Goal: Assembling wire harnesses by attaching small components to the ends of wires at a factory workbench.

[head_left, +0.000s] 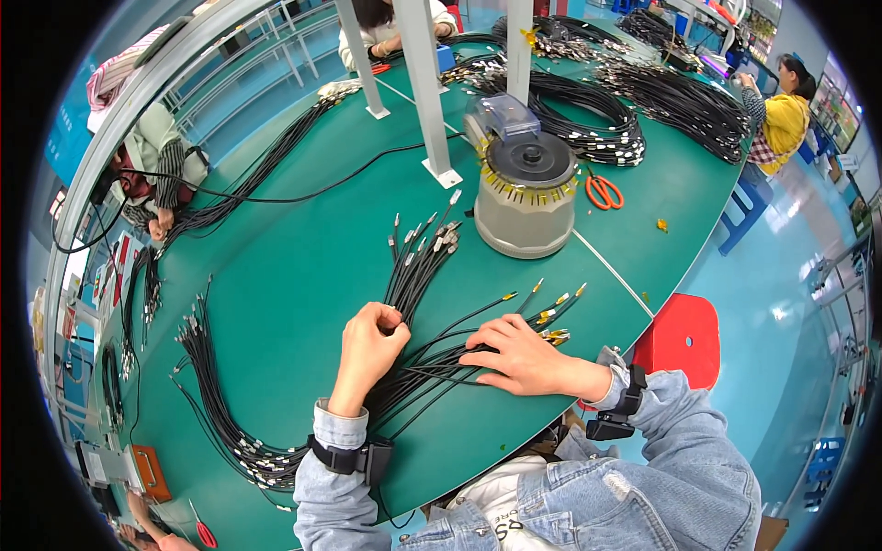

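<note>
My left hand (370,351) is closed, fingertips curled together beside a bundle of black cables (415,280) with metal ends; whatever they pinch is hidden. To its right, my right hand (521,358) lies palm down over a second group of black cables (436,367), fingers apart and resting on them. Several cable ends by that hand carry yellow tape (554,337). Both groups run together below my left hand, and the bundle curves left to another fan of cable ends (196,331).
A grey tape dispenser (525,197) stands ahead on the green table (303,248), near orange-handled scissors (604,192) and metal posts (424,101). Coiled cables (588,119) lie at the back. A red stool (680,342) stands at right. Other people work around the table.
</note>
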`<action>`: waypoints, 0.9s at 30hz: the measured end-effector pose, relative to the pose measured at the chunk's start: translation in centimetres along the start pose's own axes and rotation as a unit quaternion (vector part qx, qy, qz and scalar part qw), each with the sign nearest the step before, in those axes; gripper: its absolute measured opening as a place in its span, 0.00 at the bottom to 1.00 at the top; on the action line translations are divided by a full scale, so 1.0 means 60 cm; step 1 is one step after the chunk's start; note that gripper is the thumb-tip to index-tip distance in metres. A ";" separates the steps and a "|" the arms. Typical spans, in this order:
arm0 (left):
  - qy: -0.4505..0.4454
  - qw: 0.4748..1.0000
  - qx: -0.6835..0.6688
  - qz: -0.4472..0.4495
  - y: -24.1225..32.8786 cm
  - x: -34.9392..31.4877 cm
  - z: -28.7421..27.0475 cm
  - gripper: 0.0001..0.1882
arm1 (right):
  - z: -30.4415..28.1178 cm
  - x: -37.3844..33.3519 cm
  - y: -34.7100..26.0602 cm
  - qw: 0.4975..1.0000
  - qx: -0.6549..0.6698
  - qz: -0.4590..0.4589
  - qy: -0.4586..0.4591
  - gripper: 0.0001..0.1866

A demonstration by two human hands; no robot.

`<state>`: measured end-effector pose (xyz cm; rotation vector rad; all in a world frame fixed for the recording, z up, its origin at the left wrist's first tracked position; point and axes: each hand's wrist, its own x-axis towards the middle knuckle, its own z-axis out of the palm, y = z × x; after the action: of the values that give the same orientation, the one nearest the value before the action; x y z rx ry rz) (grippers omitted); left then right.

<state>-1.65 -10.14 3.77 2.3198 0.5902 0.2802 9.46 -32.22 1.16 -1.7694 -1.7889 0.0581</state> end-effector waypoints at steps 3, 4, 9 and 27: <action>-0.055 0.970 -0.235 -0.033 -0.003 0.005 0.004 0.10 | -0.001 0.001 -0.002 1.000 0.006 -0.001 0.003 0.18; -0.079 0.958 -0.273 -0.033 0.022 0.009 0.003 0.10 | -0.001 0.000 -0.001 1.000 0.011 0.002 -0.001 0.18; -0.129 0.915 -0.381 0.006 0.147 0.034 -0.006 0.10 | -0.012 -0.004 0.001 0.998 0.062 0.008 -0.004 0.16; -0.094 0.885 -0.456 0.002 0.186 -0.034 -0.007 0.07 | -0.346 0.069 0.251 0.865 0.159 0.451 0.154 0.16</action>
<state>0.13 -18.01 11.75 1.4069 0.2563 0.2554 32.45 -34.80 12.93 -2.0569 -0.5701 0.3984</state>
